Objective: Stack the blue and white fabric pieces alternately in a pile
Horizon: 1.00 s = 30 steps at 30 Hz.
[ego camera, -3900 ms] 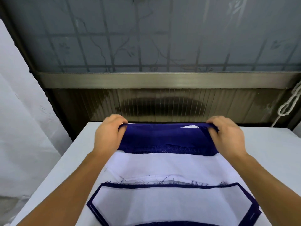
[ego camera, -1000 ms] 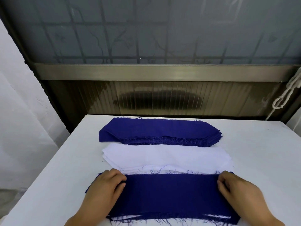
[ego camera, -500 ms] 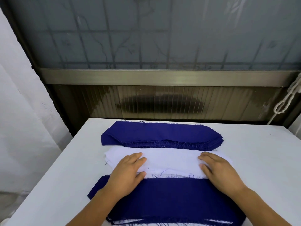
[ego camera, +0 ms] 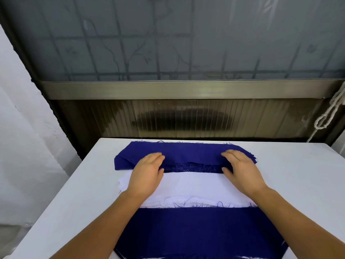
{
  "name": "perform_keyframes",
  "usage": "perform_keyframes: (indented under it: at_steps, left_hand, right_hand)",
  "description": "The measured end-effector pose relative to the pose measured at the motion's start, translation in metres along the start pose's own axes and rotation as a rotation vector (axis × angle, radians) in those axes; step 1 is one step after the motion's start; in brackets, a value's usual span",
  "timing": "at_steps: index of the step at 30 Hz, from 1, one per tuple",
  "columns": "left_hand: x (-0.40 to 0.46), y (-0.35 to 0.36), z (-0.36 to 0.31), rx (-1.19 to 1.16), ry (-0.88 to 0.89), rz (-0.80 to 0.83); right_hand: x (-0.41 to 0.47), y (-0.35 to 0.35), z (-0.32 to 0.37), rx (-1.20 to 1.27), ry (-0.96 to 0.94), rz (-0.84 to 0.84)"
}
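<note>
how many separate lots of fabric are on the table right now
3. A blue stack lies at the far edge of the table, a white stack in the middle, and a blue-topped pile nearest. How many pieces each holds cannot be told.

On the white worktop (ego camera: 298, 184) I see three stacks in a row: the dark blue fabric stack (ego camera: 186, 153) farthest, the white fabric stack (ego camera: 194, 186) just before it (edges touching), the blue-topped mixed pile (ego camera: 201, 232) nearest me.

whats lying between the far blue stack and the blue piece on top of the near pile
In the head view, the white fabric stack lies between the far blue stack and the near blue piece, with both forearms crossing over it.
</note>
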<state>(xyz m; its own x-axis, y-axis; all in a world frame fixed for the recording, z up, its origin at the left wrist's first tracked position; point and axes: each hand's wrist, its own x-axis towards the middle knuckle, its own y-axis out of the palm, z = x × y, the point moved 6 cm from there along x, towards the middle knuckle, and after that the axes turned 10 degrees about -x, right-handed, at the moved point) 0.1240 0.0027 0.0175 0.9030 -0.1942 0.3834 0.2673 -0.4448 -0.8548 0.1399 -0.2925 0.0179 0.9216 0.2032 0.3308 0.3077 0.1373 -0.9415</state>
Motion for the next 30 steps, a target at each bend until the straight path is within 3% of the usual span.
perform_keyframes:
  at_steps: [6,12,16,21,30]
  left_hand:
    - [0.023,0.02,0.027,0.098,-0.039,0.169]
    - [0.022,0.015,0.031,0.038,0.014,0.088]
    - [0.026,0.0,0.034,-0.125,-0.109,-0.008]
    - [0.034,-0.004,0.04,-0.301,-0.289,0.003]
    - [0.039,-0.002,0.045,-0.403,-0.361,0.025]
  right_hand:
    - [0.011,0.012,-0.008,-0.036,0.005,0.127]
    - [0.016,0.012,-0.012,0.001,0.07,0.119]
    - [0.018,0.008,-0.013,0.069,0.114,0.08]
    - [0.019,0.005,-0.015,0.162,0.166,0.029]
    - [0.027,0.005,-0.02,0.442,0.286,0.12]
